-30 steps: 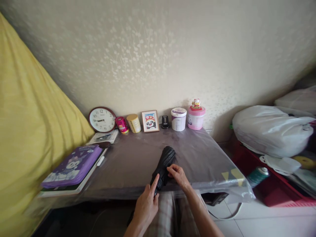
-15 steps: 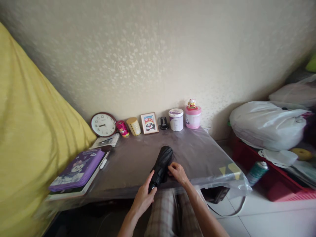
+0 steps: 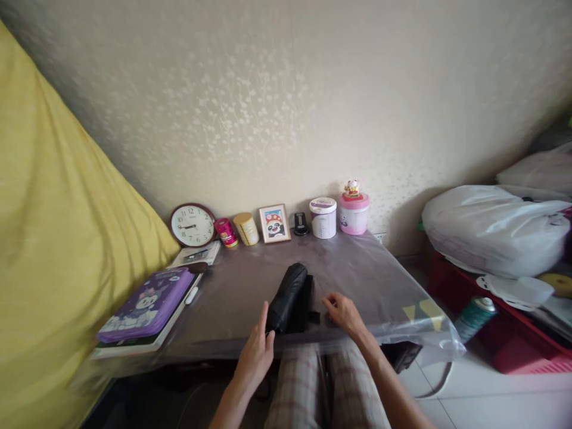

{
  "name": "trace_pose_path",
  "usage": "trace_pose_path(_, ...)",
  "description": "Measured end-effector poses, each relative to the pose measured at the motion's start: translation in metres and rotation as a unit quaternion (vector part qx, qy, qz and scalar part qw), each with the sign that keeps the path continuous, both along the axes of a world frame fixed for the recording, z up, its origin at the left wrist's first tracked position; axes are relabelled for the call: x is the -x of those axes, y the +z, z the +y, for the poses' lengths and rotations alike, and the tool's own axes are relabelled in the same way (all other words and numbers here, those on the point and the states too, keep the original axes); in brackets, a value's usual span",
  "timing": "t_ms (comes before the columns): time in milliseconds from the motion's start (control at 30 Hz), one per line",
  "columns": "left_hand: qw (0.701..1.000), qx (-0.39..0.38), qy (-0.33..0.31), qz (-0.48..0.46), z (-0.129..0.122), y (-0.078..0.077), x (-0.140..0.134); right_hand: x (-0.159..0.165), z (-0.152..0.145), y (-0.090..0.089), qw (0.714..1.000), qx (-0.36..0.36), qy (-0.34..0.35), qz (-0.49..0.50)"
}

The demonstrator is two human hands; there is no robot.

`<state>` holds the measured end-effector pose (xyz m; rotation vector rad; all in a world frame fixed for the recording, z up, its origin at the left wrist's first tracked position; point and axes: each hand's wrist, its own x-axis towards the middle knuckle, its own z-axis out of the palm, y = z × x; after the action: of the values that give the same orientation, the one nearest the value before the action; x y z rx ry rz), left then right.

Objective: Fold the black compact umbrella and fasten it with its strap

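On table (image 3: 236, 292), black umbrella (image 3: 287, 296), left grip (image 3: 255, 353) clamping near end, right grip (image 3: 345, 313) closed beside.

Both bare forearms slant inward toward the table's (image 3: 241, 286) near edge. The left hand (image 3: 258, 351) is at that edge, index finger stretched forward, thumb set apart from it. The right hand (image 3: 342, 311) is farther in, wrist bent, fingers curled, their tips unclear.

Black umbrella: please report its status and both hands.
Left hand at near end of umbrella. Right hand apart, beside it. Umbrella closed on table, loose flap towards right hand.
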<state>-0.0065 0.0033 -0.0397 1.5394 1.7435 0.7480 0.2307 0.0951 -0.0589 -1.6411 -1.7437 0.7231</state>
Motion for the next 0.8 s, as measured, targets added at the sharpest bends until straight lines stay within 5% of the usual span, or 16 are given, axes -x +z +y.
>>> trace_pose_path(67,0.971,-0.074,0.01,0.225,-0.005,-0.002,-0.008,-0.013,0.004,0.002,1.0,-0.013,-0.025,-0.008)
trace_pose_path(167,0.922,-0.085,-0.007,0.377,-0.01,-0.009,-0.014,-0.034,0.01,0.003,0.998,-0.034,-0.061,-0.01)
trace_pose_path(433,0.933,-0.064,-0.022,0.353,0.001,-0.012,0.013,-0.069,0.015,-0.006,0.993,-0.052,-0.094,0.054)
trace_pose_path(600,0.903,-0.059,0.026,0.424,0.001,-0.008,0.007,-0.07,0.012,-0.009,0.993,-0.053,-0.091,0.057)
trace_pose_path(800,0.881,-0.063,-0.004,0.469,0.002,-0.01,0.003,-0.067,0.01,-0.008,0.993,-0.067,-0.091,0.035)
